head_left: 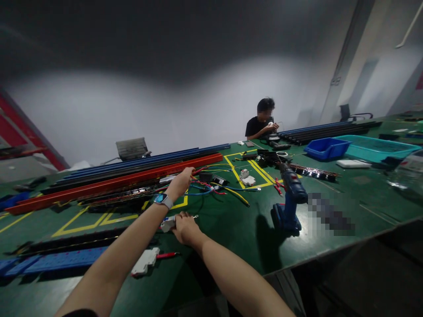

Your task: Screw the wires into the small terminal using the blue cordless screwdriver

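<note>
My left hand (181, 182), with a watch on the wrist, reaches forward to a bundle of coloured wires (211, 188). Its fingers are curled at the near end of the bundle, and what lies between them is hidden. Closer to me, my right hand (187, 229) is closed on a small white circuit breaker (168, 224), with a metal wire terminal showing just past the fingers. Another white circuit breaker (145, 262) with a red wire lies below my left forearm. More white breakers (247, 177) sit beyond the wires.
A blue cordless drill (289, 202) stands upright at right. Long orange (115, 182) and blue rails cross the back left. A blue power strip (66, 262) lies front left. A blue bin (327, 148) and a turquoise tray (380, 149) are far right. Another person (256, 127) sits opposite.
</note>
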Tool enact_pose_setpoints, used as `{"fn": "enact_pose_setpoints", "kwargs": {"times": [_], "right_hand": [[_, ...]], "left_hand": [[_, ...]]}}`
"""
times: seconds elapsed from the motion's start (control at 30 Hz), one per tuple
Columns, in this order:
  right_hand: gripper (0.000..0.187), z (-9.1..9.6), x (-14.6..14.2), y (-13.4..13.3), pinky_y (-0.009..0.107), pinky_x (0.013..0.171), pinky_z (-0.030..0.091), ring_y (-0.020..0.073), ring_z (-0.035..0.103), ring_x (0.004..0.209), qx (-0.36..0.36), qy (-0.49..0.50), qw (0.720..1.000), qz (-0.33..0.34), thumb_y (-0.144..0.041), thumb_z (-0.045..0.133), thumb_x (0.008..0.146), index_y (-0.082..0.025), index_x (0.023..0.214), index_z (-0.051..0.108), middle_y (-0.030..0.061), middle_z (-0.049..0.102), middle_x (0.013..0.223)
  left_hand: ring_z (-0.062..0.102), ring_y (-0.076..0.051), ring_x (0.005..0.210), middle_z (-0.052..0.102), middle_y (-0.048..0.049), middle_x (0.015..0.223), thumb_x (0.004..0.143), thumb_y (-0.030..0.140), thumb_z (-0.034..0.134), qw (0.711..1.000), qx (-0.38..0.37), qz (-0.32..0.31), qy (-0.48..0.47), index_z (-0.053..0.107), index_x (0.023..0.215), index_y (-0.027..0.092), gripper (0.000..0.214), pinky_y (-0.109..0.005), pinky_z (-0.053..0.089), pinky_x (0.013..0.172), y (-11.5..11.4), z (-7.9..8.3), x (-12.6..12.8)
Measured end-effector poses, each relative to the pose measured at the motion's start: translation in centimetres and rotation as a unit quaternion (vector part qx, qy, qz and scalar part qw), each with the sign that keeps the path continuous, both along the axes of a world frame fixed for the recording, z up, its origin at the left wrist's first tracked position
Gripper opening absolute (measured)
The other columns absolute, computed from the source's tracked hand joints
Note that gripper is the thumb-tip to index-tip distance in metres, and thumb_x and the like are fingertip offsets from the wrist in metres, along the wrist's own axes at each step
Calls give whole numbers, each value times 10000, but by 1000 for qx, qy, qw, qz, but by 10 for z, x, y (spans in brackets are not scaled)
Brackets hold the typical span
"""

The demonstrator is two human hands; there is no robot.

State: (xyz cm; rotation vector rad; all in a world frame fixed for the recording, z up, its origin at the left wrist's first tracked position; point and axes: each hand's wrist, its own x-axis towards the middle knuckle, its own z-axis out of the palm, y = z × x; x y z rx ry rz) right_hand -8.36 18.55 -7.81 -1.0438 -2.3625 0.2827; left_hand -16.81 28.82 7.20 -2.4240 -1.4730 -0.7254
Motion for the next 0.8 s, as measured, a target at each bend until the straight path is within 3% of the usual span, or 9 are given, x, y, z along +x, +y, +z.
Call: {"fn": "enact_pose_setpoints", "kwargs": {"times": [0.2, 0.4, 0.53, 0.67, 0.73, 0.8], "right_hand": [[445, 3, 5, -2, 459, 1052, 380, 314, 552, 1143, 36, 19, 999, 29, -327, 585, 890, -44, 1230, 539, 233, 607, 1184], [524, 11, 12, -12, 557, 1150, 220, 362, 487, 1249, 77, -2, 997, 21, -353, 556, 893, 14, 1267, 545, 291, 593, 1243], [553, 15, 20, -19, 569, 1156, 187, 356, 424, 1319, 61, 1, 998, 30, -337, 567, 880, -19, 1331, 530, 271, 560, 1331], [613, 15, 32, -17, 569, 1133, 233, 323, 389, 1367, 7, 49, 999, 12, -294, 598, 845, -172, 1430, 462, 178, 505, 1438], [541, 15, 41, -13, 515, 1098, 323, 298, 474, 1303, -46, 121, 991, -36, -239, 589, 830, -185, 1363, 515, 161, 570, 1360], [401, 16, 53, -7, 435, 1006, 434, 262, 586, 1159, -105, 235, 961, -97, -192, 529, 847, -179, 1245, 577, 143, 649, 1210]], "left_hand": [[622, -218, 1018, 656, -116, 1097, 818, 42, 393, 995, -16, -48, -91, 569, 1181, 170, 423, -363, 496, 919, 7, -29, 28], [636, -227, 978, 694, -107, 1033, 797, 53, 428, 990, -41, -27, -132, 602, 1151, 181, 415, -382, 498, 894, 9, -39, 37], [609, -253, 1056, 691, -125, 1075, 798, 52, 434, 993, -11, 10, -119, 628, 1126, 180, 401, -411, 469, 951, 0, -44, 45], [561, -276, 1134, 659, -125, 1157, 782, 45, 444, 992, 52, 35, -106, 604, 1180, 198, 455, -440, 434, 995, -18, -50, 52], [538, -291, 1175, 637, -127, 1196, 768, 40, 450, 990, 73, 45, -109, 580, 1221, 208, 500, -464, 416, 1012, -25, -53, 53], [531, -301, 1185, 629, -131, 1203, 756, 32, 449, 989, 82, 52, -111, 568, 1237, 213, 528, -478, 413, 1012, -31, -54, 54]]}}
